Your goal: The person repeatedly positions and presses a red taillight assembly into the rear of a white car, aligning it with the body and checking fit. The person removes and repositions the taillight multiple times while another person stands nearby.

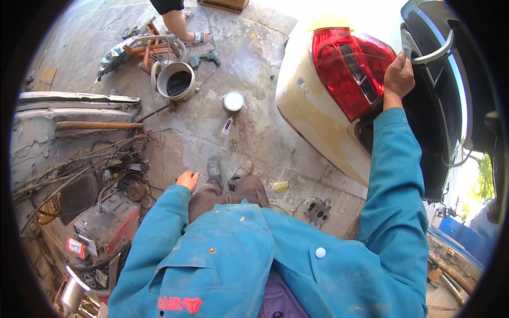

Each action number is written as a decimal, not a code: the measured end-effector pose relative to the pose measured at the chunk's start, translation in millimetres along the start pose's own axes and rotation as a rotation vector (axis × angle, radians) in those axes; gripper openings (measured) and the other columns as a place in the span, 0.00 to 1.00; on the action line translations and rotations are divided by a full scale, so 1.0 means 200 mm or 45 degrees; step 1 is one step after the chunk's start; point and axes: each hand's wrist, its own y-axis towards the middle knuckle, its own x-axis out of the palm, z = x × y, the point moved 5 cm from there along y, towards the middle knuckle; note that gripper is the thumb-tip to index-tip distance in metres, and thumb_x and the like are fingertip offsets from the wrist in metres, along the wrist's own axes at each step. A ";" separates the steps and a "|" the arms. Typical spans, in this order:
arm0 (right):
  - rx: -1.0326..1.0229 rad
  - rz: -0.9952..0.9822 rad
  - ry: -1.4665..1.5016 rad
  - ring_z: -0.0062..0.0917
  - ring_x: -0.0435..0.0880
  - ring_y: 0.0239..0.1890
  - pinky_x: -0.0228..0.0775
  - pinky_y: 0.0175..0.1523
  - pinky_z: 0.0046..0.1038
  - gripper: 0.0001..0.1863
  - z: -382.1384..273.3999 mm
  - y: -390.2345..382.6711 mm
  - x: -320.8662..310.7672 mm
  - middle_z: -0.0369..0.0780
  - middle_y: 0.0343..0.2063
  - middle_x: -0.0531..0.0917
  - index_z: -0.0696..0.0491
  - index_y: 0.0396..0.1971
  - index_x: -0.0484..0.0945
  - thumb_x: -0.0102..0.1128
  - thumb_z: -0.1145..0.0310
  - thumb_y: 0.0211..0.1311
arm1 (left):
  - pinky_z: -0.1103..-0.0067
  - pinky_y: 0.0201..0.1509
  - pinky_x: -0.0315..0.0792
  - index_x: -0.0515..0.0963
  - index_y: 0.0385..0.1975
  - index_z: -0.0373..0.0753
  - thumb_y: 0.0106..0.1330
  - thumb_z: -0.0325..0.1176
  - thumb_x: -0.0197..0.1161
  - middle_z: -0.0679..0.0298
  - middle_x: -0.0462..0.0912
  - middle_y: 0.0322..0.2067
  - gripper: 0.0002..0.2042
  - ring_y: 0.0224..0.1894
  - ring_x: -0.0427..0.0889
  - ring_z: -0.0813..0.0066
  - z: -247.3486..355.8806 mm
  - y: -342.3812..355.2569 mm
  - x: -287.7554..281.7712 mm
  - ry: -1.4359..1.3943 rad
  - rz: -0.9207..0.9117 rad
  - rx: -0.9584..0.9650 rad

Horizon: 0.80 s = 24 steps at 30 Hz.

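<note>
To the right stands a pale car body (297,100) with patchy, sanded-looking paint. A red tail light (342,69) with a dark band sits in its rear corner. My right arm reaches up to it, and my right hand (398,79) is closed around the lamp's inner edge, beside the opened rear of the car. Some of its fingertips are hidden. Low beside my left thigh hangs my left hand (187,180), its fingers loosely curled, with nothing visible in them. Yellow masking material (328,20) lies just above the lamp.
Ahead on the floor are an open can (233,101), a small tube (227,126), a bucket (177,82) of dark liquid and a cordless drill (204,59). Another person's leg (177,26) is beyond. Cables and a battery-like box (108,222) crowd the left; a metal part (316,211) lies nearer.
</note>
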 end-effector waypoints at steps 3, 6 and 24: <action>-0.040 0.030 -0.008 0.51 0.94 0.55 0.86 0.62 0.47 0.33 0.02 0.00 0.00 0.49 0.51 0.95 0.48 0.54 0.95 0.48 0.38 0.85 | 0.52 0.68 0.79 0.90 0.57 0.36 0.79 0.56 0.61 0.40 0.91 0.56 0.27 0.62 0.88 0.36 0.01 0.00 0.01 0.035 -0.005 -0.007; -0.064 0.047 -0.005 0.49 0.94 0.54 0.86 0.62 0.47 0.32 0.01 -0.01 0.00 0.48 0.51 0.95 0.48 0.54 0.95 0.49 0.39 0.85 | 0.52 0.68 0.80 0.90 0.58 0.37 0.80 0.56 0.61 0.41 0.91 0.55 0.28 0.61 0.88 0.37 0.00 0.01 0.01 0.034 -0.004 -0.014; -0.241 0.127 -0.069 0.46 0.94 0.52 0.87 0.59 0.46 0.23 -0.02 -0.04 0.01 0.46 0.47 0.96 0.50 0.51 0.95 0.60 0.48 0.83 | 0.52 0.70 0.79 0.90 0.59 0.38 0.80 0.58 0.61 0.41 0.91 0.58 0.28 0.63 0.87 0.37 0.02 -0.01 -0.01 0.025 -0.001 -0.060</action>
